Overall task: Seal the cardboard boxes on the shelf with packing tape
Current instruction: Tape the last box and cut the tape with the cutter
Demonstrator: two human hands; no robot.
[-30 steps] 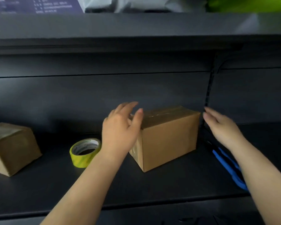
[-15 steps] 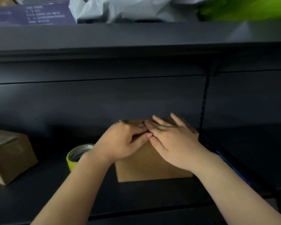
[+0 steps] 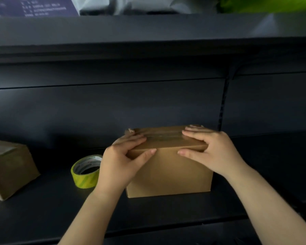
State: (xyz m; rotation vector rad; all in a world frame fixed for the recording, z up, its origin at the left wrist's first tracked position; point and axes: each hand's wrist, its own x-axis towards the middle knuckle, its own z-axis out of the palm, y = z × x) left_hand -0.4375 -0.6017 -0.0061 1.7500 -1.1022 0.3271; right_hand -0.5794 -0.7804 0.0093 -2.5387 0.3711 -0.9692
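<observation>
The brown box (image 3: 168,167) sits in the middle of the dark shelf (image 3: 42,209). The left hand (image 3: 120,163) holds its left top corner, fingers flat on the lid and thumb on the front. The right hand (image 3: 210,151) does the same on the right corner, fingers lying across the top.

A shiny strip of tape (image 3: 163,137) runs along the lid. If the hands press too hard, the lid could cave in, and the tape might wrinkle or lift at the ends. The tape roll (image 3: 86,171) sits just beside the left wrist (an easy thing to bump and send rolling).

A second box (image 3: 9,167) stands far left, partly cut off. Its top looks shiny, but it is too dim to tell if it is sealed. The first box's back and side edges are hidden.
</observation>
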